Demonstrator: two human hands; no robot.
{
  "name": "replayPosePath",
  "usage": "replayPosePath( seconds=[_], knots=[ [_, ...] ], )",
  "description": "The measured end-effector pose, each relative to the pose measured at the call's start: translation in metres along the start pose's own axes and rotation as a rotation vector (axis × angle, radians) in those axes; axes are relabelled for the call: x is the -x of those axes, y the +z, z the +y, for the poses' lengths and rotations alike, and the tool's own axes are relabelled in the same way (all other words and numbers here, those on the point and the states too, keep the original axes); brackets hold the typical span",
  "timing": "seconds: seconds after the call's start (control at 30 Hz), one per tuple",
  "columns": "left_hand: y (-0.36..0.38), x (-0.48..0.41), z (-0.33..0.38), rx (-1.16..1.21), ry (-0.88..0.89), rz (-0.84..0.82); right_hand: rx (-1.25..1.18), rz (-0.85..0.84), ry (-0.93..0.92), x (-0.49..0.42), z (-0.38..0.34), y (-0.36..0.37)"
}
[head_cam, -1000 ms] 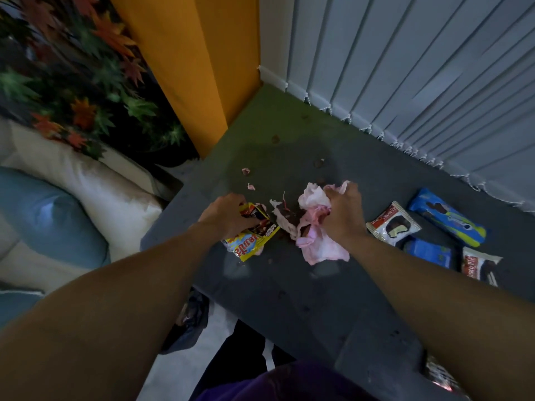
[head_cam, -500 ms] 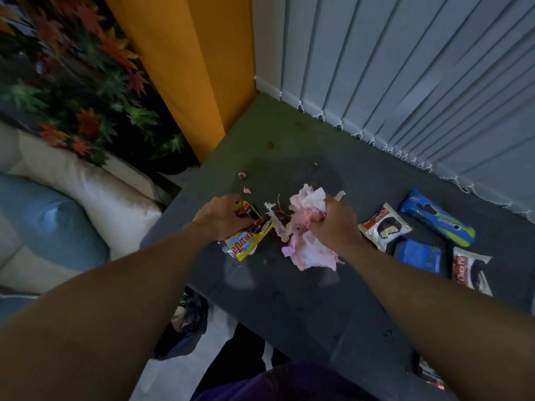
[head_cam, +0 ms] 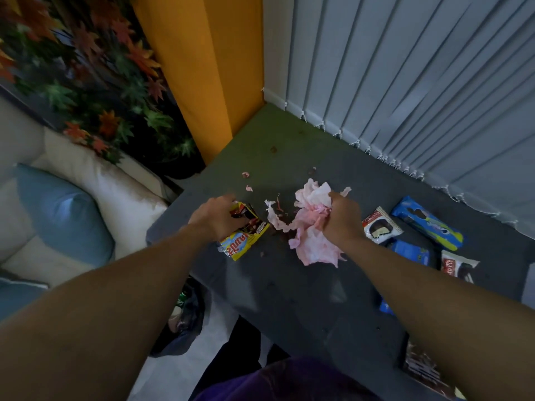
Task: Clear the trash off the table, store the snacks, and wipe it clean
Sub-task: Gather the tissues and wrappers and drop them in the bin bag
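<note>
Your left hand (head_cam: 217,219) is curled round the crumpled yellow wrapper (head_cam: 240,247) near the left edge of the worktop (head_cam: 289,299). Your right hand (head_cam: 343,219) clutches the wad of pink-stained tissue (head_cam: 312,244) just beside it. Both bundles touch the surface.

By the look of it, you are early in the trash stage, with nothing cleared yet. A torn tissue strip (head_cam: 275,219) lies between your hands, small pink scraps (head_cam: 246,175) sit farther back, and dark crumbs dot the top. The snacks lie unstored to your right: a long blue packet (head_cam: 428,227), a white pie packet (head_cam: 379,230) and a smaller blue packet (head_cam: 411,251). Wiping is not yet begun. A dark bag (head_cam: 185,319) sits on the floor below the left edge.
</note>
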State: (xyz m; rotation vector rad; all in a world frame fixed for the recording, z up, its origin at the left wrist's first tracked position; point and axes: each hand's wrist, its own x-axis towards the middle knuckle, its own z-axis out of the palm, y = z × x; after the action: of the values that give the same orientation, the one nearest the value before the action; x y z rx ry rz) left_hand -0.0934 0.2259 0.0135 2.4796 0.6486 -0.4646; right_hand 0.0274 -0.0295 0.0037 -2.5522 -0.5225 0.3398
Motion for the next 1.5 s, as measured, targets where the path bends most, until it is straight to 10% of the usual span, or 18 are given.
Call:
replayPosePath(
  seconds=[0.73, 1.5],
  knots=[
    [-0.026, 0.074, 0.011, -0.002, -0.043, 0.195, -0.08, 0.011, -0.105, 0.038, -0.055, -0.043],
    [-0.071, 0.21, -0.191, 0.08, -0.241, 0.31, -0.072, -0.029, -0.314, 0.12, -0.262, 0.062]
  ],
)
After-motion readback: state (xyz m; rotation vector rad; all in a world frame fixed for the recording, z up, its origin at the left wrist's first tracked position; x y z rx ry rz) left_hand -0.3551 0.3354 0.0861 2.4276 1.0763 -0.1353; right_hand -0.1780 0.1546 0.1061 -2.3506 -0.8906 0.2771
